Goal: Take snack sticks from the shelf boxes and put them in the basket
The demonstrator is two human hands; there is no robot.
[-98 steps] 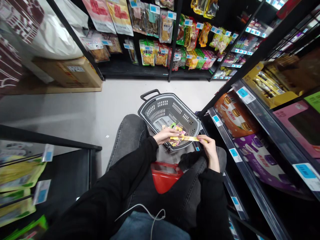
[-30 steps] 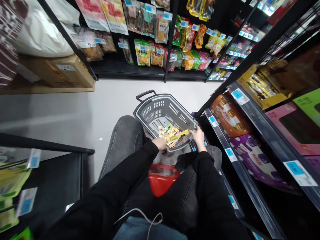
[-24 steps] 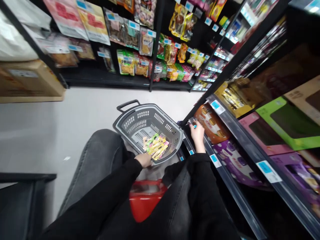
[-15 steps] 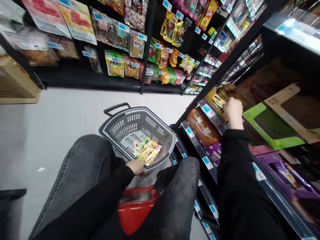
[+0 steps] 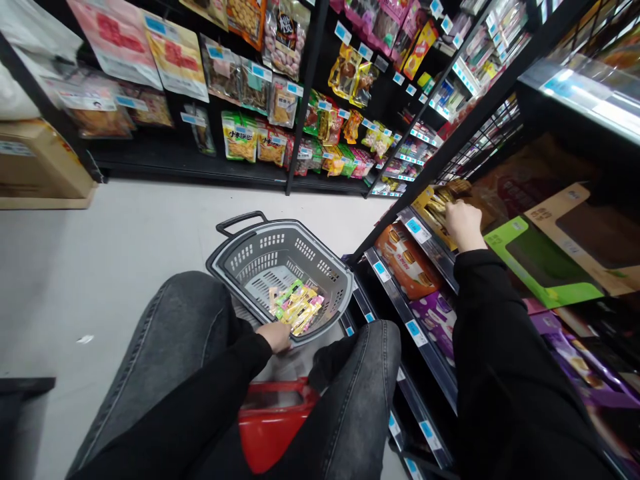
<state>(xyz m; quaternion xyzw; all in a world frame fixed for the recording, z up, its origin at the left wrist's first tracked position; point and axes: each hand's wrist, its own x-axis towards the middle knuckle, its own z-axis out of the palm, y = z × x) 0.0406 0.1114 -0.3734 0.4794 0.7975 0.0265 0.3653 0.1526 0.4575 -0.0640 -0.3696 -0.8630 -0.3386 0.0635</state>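
My left hand (image 5: 276, 337) is closed on the near rim of a grey shopping basket (image 5: 260, 250). Inside the basket, toward its near right end, lies a loose pile of small snack packets (image 5: 299, 307) in yellow, green and pink wrappers. On the shelf at the right, my right hand (image 5: 464, 223) reaches into a yellow display box (image 5: 424, 200) of gold-wrapped snack packets (image 5: 443, 199). Its fingers are curled down among the packets and mostly hidden, so what they hold does not show.
Beside the box stand a green display box (image 5: 520, 253) and a tan one (image 5: 545, 212). An orange carton (image 5: 407, 260) and a purple carton (image 5: 435, 320) fill the shelf below. A red plastic object (image 5: 273, 427) is between my legs. Bagged snacks (image 5: 240, 137) hang on the rack ahead.
The view has shifted slightly, so the basket and rack appear a little lower and farther right. My right hand stays at the yellow box, my left on the basket rim.
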